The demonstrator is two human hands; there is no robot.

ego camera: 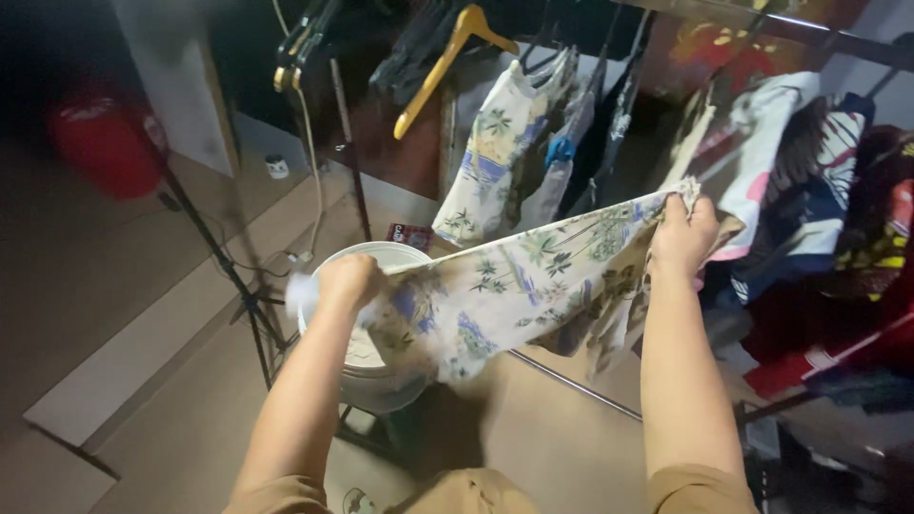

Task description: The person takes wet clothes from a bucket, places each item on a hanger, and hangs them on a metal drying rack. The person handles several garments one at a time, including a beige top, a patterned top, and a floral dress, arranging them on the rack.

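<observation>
I hold a cream cloth with a palm-tree print [519,286] stretched out between both hands. My left hand [348,281] grips its lower left end just above a white bucket [381,381]. My right hand [684,236] grips the upper right corner, close to the clothes hanging on a rack. The cloth sags in the middle and its lower edge hangs down in front of the bucket.
A garment with the same palm print [490,157] hangs on the rack behind, beside darker clothes and a yellow hanger [447,59]. Patterned clothes [819,190] hang at right. A black stand [228,266] and a red round object [100,143] are at left. A rack bar [571,383] runs below.
</observation>
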